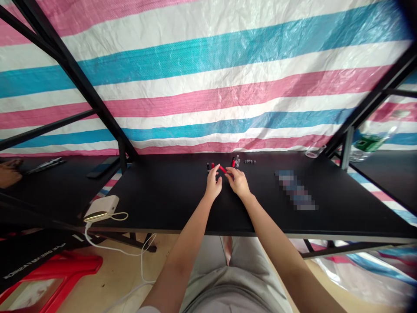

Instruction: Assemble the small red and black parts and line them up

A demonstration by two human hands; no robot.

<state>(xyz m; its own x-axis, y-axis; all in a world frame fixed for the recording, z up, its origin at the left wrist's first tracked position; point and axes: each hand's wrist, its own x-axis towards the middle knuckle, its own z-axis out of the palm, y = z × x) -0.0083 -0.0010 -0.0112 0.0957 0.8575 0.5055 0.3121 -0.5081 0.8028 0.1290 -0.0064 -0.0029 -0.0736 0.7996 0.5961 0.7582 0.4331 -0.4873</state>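
Note:
Over the middle of the black table, my right hand is closed on a small slim red tube, pinching its right end. My left hand is beside the tube's other end. Its fingertips are at or very near the tip, and its thumb stands apart. Just beyond my left fingers are a small black piece and a short red piece. Past my right hand stand a red-and-black tube and clear pieces. Several small shiny pieces form a row to their right.
The black table has metal frame posts at both sides and a striped sheet behind. A white box with cables sits at left, a pixelated item at right. A clear cup stands back right. Another person's hand shows far left.

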